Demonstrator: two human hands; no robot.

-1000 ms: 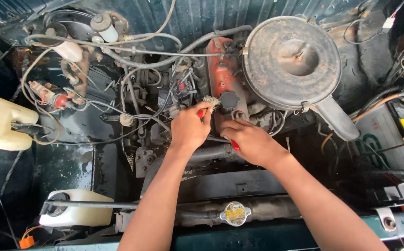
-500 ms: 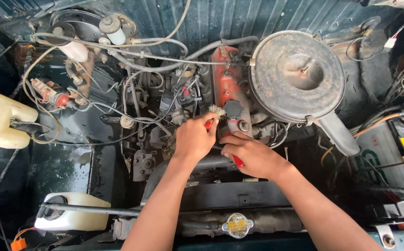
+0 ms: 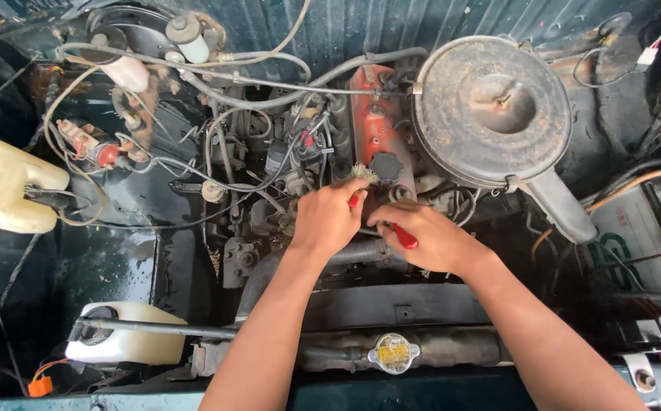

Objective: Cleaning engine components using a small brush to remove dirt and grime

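Both hands gripped a red-handled brush (image 3: 391, 221): left hand (image 3: 329, 221) near its bristles, right hand (image 3: 429, 240) on the handle; the red valve cover (image 3: 372, 122) was grimy.

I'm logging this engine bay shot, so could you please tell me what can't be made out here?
- Head view: the brush shaft, wrapped by the left hand.
- Head view: most of the red tool, covered by the right hand.
- Head view: the battery, cut by the right edge.
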